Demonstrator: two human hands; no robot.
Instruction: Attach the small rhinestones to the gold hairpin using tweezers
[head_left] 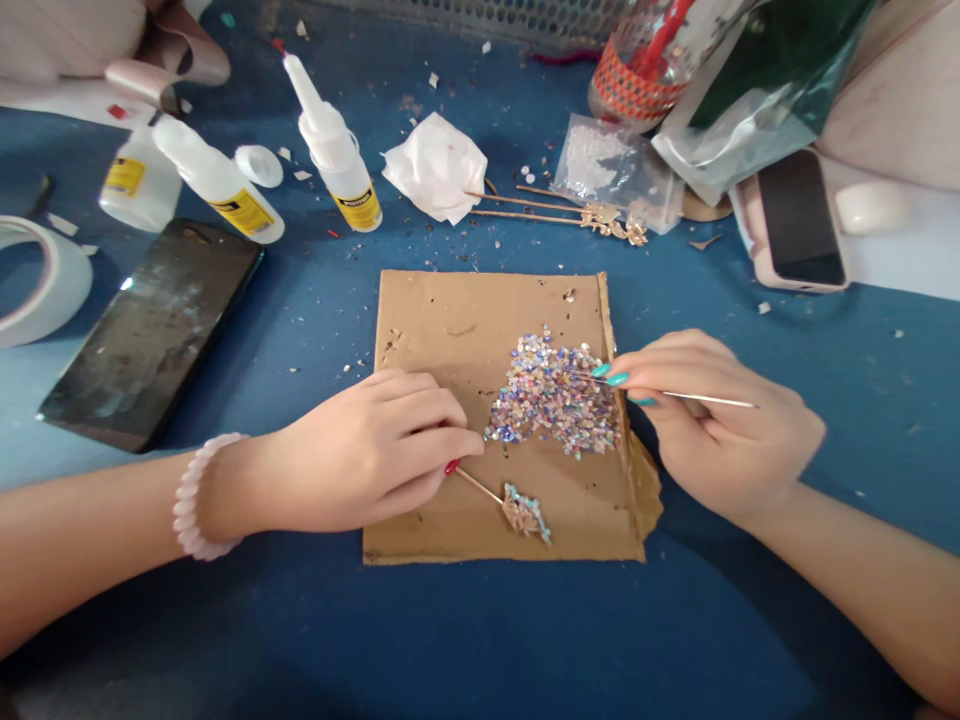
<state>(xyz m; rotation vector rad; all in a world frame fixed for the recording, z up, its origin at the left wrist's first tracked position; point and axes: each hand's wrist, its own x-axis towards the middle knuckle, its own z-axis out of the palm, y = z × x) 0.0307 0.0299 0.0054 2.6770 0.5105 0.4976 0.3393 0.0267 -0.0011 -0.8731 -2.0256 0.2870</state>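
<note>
My left hand (367, 450) is closed on the thin stem of a gold hairpin (480, 485), low over the cardboard. The hairpin's ornament (525, 512) carries small pale blue and clear stones along its edge and points to the lower right. Between the fingertips of my right hand (712, 420) is a thin metal pick (709, 399). Its fine tip reaches into a spread pile of tiny multicoloured stones (555, 395). The pile lies on a brown cardboard sheet (435, 320) with a folded right edge. My right palm hides part of the pick's shaft.
Glue bottles (337, 160) and a black phone (154, 335) stand or lie at left, beside a tape roll (71, 275). Behind the cardboard are crumpled tissue (435, 165), more gold hairpins (540, 208) and a plastic bag (600, 165). A pink-cased phone (799, 220) lies right.
</note>
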